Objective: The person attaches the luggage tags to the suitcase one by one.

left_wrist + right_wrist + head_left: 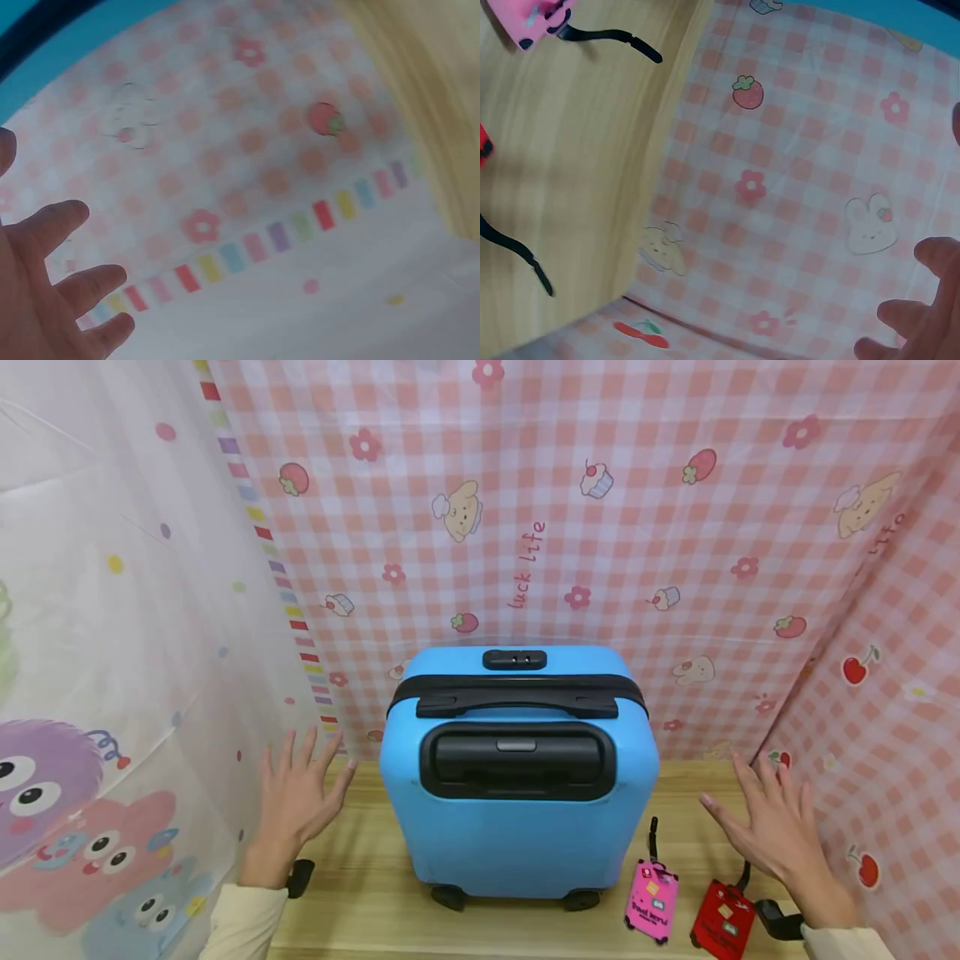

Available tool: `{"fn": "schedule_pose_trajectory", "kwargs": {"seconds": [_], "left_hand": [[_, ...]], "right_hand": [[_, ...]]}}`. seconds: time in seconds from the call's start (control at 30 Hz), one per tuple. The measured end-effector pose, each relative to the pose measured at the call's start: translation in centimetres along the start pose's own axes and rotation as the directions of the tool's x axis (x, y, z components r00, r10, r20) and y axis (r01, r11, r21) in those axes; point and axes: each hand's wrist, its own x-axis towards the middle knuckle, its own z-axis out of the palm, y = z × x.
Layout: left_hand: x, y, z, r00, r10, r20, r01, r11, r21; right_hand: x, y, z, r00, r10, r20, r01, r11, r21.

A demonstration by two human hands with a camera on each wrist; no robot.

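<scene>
A blue suitcase [517, 852] stands upright in the middle of the head view, with a black carry handle, a recessed black pull handle and a black lock [515, 659] on it. To its left my left hand [300, 793] is held with fingers spread, touching nothing. My right hand [776, 818] is spread likewise on the far right, apart from the suitcase. Nearest to the right hand lie a red luggage tag [724, 920] and a pink luggage tag [652, 900], each with a black strap. In both wrist views only part of each hand shows, fingers extended.
The wooden tabletop [352, 893] carries the suitcase and tags. A pink checked cloth [510, 527] hangs close behind, another checked cloth [892, 727] borders the right, and a white cartoon-printed sheet [187, 693] borders the left.
</scene>
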Motion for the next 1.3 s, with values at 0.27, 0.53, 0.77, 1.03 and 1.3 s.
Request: {"fn": "schedule_pose_trajectory", "kwargs": {"seconds": [0.27, 0.53, 0.77, 1.03, 1.3], "left_hand": [[1.3, 2.1, -2.2, 0.986, 0.055, -0.16, -0.079, 0.986, -0.146], [2.1, 4.1, -4.1, 0.957, 0.098, -0.272, -0.171, 0.95, -0.261], [2.7, 6.0, -5.3, 0.964, 0.083, -0.253, -0.181, 0.901, -0.394], [3.3, 8.0, -6.0, 0.99, 0.052, -0.132, -0.118, 0.823, -0.555], [3.6, 10.2, -6.2, 0.992, 0.083, -0.096, -0.127, 0.718, -0.685]], "right_hand": [[-1.6, 1.9, 1.0, 1.0, 0.011, 0.008, -0.012, 0.977, 0.214], [-3.1, 3.4, 2.2, 0.995, 0.067, 0.079, -0.089, 0.941, 0.326], [-3.9, 4.5, 2.9, 0.971, 0.148, 0.19, -0.207, 0.916, 0.344], [-5.0, 5.4, 4.7, 0.938, 0.233, 0.256, -0.327, 0.838, 0.436], [-5.7, 6.2, 6.1, 0.8, 0.401, 0.447, -0.593, 0.644, 0.483]]}}
